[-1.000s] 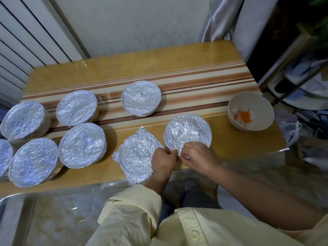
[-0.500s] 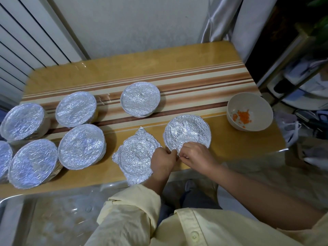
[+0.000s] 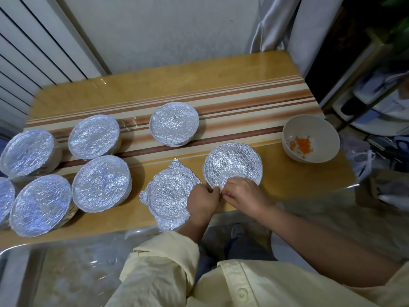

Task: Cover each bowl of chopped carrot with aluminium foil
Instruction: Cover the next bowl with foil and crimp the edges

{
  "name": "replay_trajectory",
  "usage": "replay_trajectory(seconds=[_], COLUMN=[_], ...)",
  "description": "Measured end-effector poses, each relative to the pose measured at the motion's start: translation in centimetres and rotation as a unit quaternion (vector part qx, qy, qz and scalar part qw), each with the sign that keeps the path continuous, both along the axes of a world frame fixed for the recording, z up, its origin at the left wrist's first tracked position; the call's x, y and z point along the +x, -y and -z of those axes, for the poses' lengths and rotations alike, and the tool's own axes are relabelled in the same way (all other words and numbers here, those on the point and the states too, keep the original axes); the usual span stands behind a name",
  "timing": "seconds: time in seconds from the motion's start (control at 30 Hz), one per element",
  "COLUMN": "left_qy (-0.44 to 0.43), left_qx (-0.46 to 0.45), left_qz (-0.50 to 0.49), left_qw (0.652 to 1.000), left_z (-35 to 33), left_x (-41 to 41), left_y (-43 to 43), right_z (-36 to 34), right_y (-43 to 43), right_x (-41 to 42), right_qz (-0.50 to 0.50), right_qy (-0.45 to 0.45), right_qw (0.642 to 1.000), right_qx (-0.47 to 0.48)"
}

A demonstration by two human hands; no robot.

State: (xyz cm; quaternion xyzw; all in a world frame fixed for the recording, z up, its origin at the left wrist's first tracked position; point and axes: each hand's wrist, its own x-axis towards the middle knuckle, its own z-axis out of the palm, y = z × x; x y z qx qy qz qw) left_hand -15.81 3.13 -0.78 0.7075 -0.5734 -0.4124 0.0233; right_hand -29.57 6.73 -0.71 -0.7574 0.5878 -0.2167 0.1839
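Note:
A round, crinkled foil piece (image 3: 232, 165) lies near the front edge of the table. My left hand (image 3: 202, 199) and my right hand (image 3: 242, 193) both pinch its near edge, fingers curled and almost touching. Left of it lies a loose foil sheet (image 3: 169, 193) pressed into a round shape with ragged corners; my left hand overlaps its right side. An uncovered beige bowl (image 3: 309, 140) with a little chopped carrot (image 3: 302, 145) stands at the right. Several foil-covered bowls stand to the left, one (image 3: 100, 182) beside the loose sheet, and one (image 3: 174, 122) behind it.
The wooden striped table (image 3: 243, 89) has bare room along its back. A wall and curtain stand behind it. Cluttered shelves and bags sit off the right edge. A clear plastic sheet hangs over the table's front edge.
Both hands stay at the near edge of the round foil piece; the fingers have drawn slightly closer together. Nothing else has moved.

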Motion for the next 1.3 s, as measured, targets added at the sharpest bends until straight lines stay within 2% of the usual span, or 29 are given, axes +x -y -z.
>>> replay_trajectory(seconds=[0.33, 0.47, 0.57, 0.67, 0.9, 1.3], left_qy=[-0.012, -0.020, -0.059, -0.078, -0.092, -0.058], left_qx=[-0.036, -0.047, -0.035, -0.021, -0.044, -0.062], left_qz=[-0.005, -0.101, -0.173, -0.211, -0.239, -0.186], left_qw=[0.999, 0.994, 0.983, 0.974, 0.966, 0.979], left_z=[0.2, -0.4, -0.3, -0.2, -0.3, -0.4], left_x=[0.7, 0.4, -0.3, -0.8, -0.8, -0.6], left_y=[1.6, 0.6, -0.3, 0.0, 0.3, 1.5], right_z=[-0.4, -0.3, -0.2, -0.2, -0.3, -0.4], right_y=[-0.4, 0.1, 0.2, 0.3, 0.5, 0.7], right_x=[-0.8, 0.1, 0.4, 0.6, 0.7, 0.8], right_qz=[0.004, 0.019, 0.018, 0.022, 0.029, 0.033], right_qy=[-0.062, -0.053, -0.043, -0.041, -0.035, -0.033], right_qw=[0.998, 0.998, 0.999, 0.999, 0.999, 0.999], right_qx=[-0.028, -0.032, -0.017, -0.007, 0.001, 0.002])
